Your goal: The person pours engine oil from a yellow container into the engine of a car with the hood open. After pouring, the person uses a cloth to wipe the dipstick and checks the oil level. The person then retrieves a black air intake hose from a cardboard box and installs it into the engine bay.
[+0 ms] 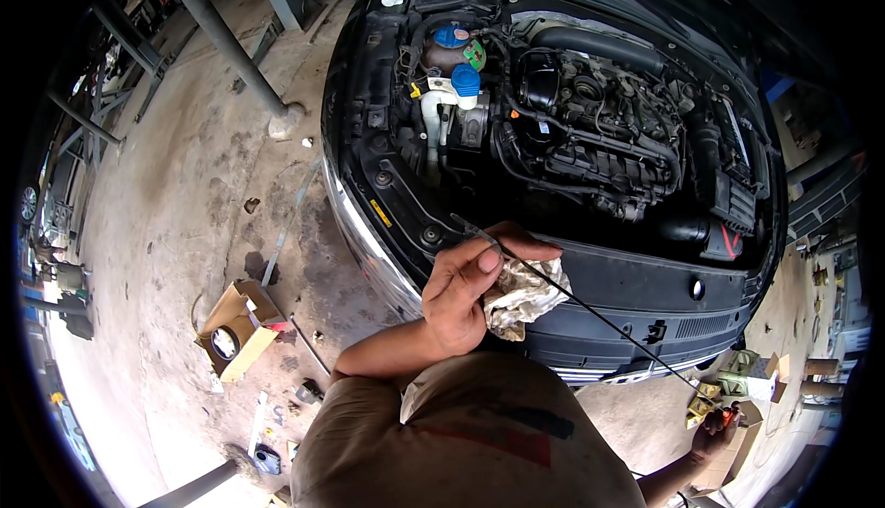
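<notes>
In front of the open car's engine (599, 112), my left hand (461, 291) is closed, pinching one end of a long thin dipstick (616, 325) between thumb and fingers. A crumpled, stained white rag (524, 301) is held in the same hand, below the dipstick. The dark rod runs down to the right, slightly bowed, toward my right hand (712, 436). Out at the lower right, that hand is closed around the dipstick's orange handle end. Blue-capped reservoirs (466, 84) stand in the engine bay beyond my left hand.
The car's front panel (636, 291) lies just ahead of my body. An open cardboard box (241, 324) holding a round part sits on the stained floor at left, near scattered tools. More boxes (737, 448) are by my right hand. A lift post (226, 38) leans at upper left.
</notes>
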The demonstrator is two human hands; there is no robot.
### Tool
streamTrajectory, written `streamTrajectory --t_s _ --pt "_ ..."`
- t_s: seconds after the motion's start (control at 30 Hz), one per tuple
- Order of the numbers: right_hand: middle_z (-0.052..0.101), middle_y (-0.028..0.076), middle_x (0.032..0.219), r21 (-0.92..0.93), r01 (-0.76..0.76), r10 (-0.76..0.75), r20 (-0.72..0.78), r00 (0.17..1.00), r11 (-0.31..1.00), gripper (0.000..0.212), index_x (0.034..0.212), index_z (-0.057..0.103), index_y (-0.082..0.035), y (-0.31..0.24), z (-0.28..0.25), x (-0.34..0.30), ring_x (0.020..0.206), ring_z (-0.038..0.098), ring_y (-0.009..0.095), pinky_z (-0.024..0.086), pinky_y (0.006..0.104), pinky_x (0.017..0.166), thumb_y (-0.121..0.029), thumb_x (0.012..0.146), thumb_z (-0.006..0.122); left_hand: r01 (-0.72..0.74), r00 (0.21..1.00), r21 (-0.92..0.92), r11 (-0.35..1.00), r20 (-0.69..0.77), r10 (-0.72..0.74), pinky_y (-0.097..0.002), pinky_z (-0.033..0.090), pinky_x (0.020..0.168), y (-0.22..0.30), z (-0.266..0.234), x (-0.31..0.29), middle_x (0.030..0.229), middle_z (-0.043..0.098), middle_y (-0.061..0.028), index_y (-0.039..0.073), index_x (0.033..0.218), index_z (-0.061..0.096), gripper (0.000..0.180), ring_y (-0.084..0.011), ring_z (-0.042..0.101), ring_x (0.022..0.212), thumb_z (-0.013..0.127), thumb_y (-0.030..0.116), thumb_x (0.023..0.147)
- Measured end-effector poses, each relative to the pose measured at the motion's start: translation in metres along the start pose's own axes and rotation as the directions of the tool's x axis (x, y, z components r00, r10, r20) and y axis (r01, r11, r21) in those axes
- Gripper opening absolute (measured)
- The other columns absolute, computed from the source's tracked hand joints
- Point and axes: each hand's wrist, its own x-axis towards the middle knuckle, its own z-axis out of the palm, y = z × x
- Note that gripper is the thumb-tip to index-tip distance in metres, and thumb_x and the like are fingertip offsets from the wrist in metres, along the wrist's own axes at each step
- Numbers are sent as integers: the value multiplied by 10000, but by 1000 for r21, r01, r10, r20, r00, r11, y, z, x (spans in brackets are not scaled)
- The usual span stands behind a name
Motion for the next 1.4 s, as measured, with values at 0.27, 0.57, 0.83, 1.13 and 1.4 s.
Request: streamTrajectory --t_s 0.27,0.57,0.83,1.13,1.4 --pt "331 -42 621 28 19 -15 -143 990 999 267 1145 570 -51 -1 27 7 513 285 53 257 199 499 -250 999 467 1 986 -62 998 -165 -11 -319 511 798 -56 -16 33 998 655 -200 -135 1087 577 440 -213 645 827 433 261 962" --pt "605 103 1050 -620 372 -637 -278 719 691 358 1223 523 20 2 99 78 997 580 193 479 294 838 -82 889 601 246 802 -498 831 -377 -463 -258 442 462 -214 -57 143 735 566 -4 68 953 610 327 -118 528 565 363 275 1015" --pt "532 117 1174 -932 361 -827 173 535 39 407 1266 529 -50 -45 263 194 983 606 214 492 317 866 15 868 590 194 800 -688 700 -302 -519 -273 400 450 -262 -97 239 722 576 13 107 953 616 309 -127 495 522 391 309 1015" --pt "606 98 1144 -527 500 -444 240 863 687 319 1212 537 -27 -129 405 367 1044 573 175 406 280 938 -219 958 538 -91 731 -835 543 -426 -533 -278 479 658 -288 -137 307 876 624 28 128 1005 618 237 -125 594 765 426 267 1001" --pt "642 134 902 -582 567 -243 541 805 583 192 1055 554 -65 -72 563 382 681 368 105 275 241 616 -223 944 553 -126 655 -852 509 -456 -602 -288 464 681 -276 -153 314 920 617 37 159 996 627 240 -127 579 795 445 315 981"
